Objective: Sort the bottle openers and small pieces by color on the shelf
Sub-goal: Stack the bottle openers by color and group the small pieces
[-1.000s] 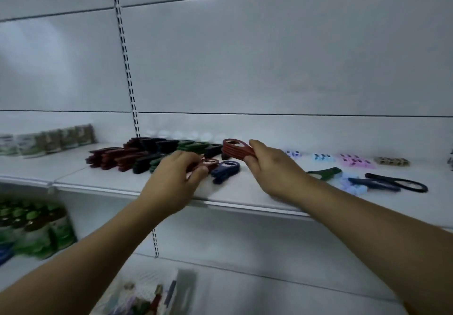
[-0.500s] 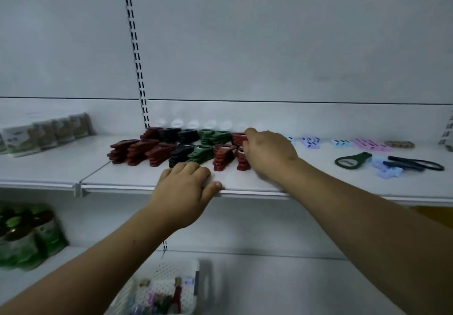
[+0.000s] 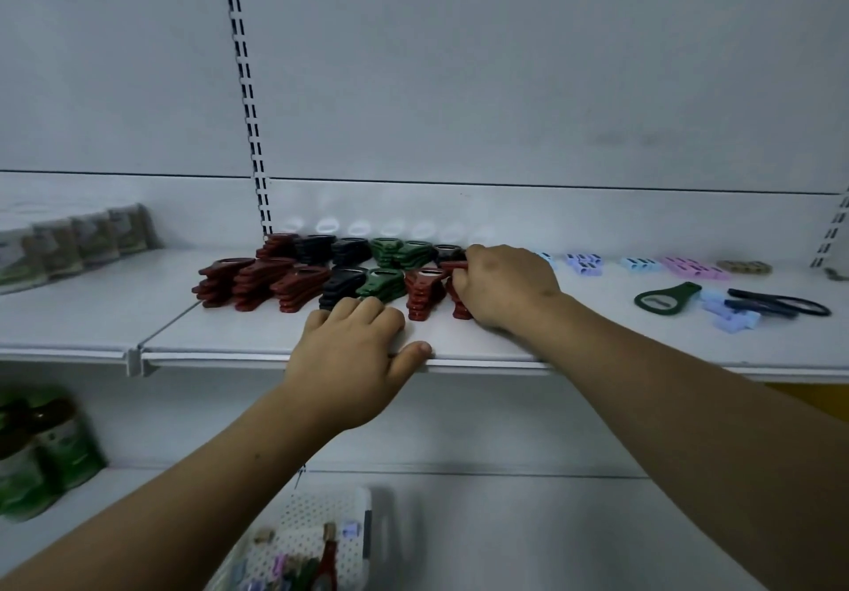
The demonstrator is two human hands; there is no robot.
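Stacks of bottle openers stand in rows on the white shelf [image 3: 574,337]: red stacks [image 3: 257,282] at the left, black ones [image 3: 342,285] and green ones [image 3: 383,282] in the middle. My right hand [image 3: 503,285] grips a stack of red openers [image 3: 457,294] set down right of another red stack [image 3: 422,289]. My left hand [image 3: 351,358] lies flat on the shelf's front edge, fingers spread, holding nothing. A lone green opener [image 3: 666,298] lies further right, beside dark blue openers [image 3: 776,303] and pale blue small pieces [image 3: 730,317].
Small pieces in blue [image 3: 583,263], light blue [image 3: 641,264], pink [image 3: 693,268] and tan [image 3: 744,267] line the back right. Green packets [image 3: 87,241] stand at the left. A white perforated basket [image 3: 312,540] with mixed items and green bottles [image 3: 41,448] sit on the lower shelf.
My right hand carried the red openers down onto the shelf next to the red stack. My left hand moved from the openers back to the shelf's front edge. The camera came closer.
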